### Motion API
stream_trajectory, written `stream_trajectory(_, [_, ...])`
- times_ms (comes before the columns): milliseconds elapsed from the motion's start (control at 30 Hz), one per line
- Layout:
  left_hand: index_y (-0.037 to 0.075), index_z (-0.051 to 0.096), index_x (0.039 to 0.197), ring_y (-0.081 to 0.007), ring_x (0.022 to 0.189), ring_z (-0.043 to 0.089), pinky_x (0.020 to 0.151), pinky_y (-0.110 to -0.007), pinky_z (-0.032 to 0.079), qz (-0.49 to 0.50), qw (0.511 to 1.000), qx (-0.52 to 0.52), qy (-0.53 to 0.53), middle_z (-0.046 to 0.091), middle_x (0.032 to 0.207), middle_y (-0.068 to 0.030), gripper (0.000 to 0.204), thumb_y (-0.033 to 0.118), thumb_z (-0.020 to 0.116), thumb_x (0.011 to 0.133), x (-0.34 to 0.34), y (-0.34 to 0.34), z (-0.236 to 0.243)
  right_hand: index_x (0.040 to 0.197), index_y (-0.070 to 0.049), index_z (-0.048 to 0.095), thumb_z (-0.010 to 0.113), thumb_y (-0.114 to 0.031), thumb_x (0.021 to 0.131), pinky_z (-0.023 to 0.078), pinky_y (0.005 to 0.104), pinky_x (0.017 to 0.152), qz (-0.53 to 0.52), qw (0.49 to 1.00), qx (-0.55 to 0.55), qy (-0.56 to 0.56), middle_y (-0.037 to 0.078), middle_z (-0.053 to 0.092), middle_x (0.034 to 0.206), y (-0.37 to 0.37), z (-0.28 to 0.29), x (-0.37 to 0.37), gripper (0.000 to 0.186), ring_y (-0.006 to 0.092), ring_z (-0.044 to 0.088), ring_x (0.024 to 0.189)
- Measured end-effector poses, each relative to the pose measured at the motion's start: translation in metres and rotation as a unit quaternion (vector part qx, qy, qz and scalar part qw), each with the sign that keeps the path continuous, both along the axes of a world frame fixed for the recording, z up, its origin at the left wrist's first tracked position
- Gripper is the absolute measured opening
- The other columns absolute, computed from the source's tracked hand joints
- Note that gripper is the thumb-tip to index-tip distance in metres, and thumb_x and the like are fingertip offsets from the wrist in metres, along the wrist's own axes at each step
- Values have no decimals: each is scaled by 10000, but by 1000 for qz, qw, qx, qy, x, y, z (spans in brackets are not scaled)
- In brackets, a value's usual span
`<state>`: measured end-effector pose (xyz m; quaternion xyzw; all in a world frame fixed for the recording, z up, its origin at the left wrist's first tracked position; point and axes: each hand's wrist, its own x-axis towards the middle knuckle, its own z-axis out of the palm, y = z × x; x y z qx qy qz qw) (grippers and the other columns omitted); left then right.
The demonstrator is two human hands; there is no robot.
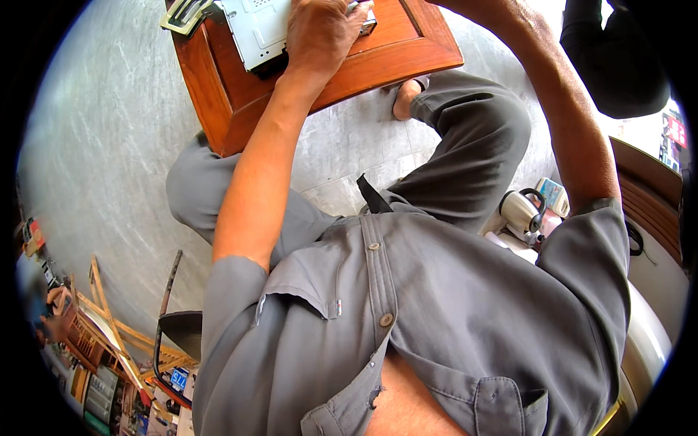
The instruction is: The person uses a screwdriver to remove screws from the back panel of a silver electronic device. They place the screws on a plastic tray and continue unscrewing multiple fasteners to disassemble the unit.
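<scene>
A flat, silver metal box, like a disc drive or player casing with vent holes, lies on a reddish-brown wooden table. My left hand rests over the box's right side with its fingers curled onto it. The upper edge of the picture cuts off part of that hand. Of my right hand, only the back near the wrist shows at the top edge. Its fingers are out of the picture, so what they hold cannot be seen. A pale greenish frame-like part lies at the table's left corner, beside the box.
My knees are on either side of the table's near end. A black object stands at the upper right. A steel kettle is by my right side. Wooden slats and mixed clutter lie at the lower left, near a dark chair.
</scene>
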<state>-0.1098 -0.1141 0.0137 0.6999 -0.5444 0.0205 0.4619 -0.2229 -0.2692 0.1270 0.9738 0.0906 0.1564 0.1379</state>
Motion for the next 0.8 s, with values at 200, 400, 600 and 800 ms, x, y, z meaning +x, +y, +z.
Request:
stream_trajectory(200, [56,748,890,-324,1006,630,964,-436,462,-20,1000,-15,-1,688,979,-132,95,133,722,841,-2,-5,-2,974,-123,528,461,-382,1112,433,298,687,46,818,-564,-107,22,382,850,-4,-6,-12,301,164,405,750])
stream_trajectory(400, [49,752,897,-319,1026,629,967,-436,463,-1,1000,-13,23,691,985,-129,98,127,726,843,0,2,-3,964,-78,577,567,-302,1062,464,361,618,22,987,-159,-21,100,542,772,-4,-20,7,245,237,566,689])
stream_trajectory(600, [78,774,915,-312,1038,631,974,-433,468,20,1000,6,-11,693,991,-125,108,150,740,842,6,0,-10,1014,-63,614,647,-190,997,496,430,577,-90,947,235,201,167,657,735,27,32,12,132,346,692,669])
stream_trajectory(800, [118,781,905,-295,1052,632,986,-443,459,48,998,37,-19,694,1009,-111,112,205,731,856,0,-2,-10,1008,-52,607,642,-240,1003,506,429,592,-123,959,149,207,182,664,734,19,29,9,192,347,698,678])
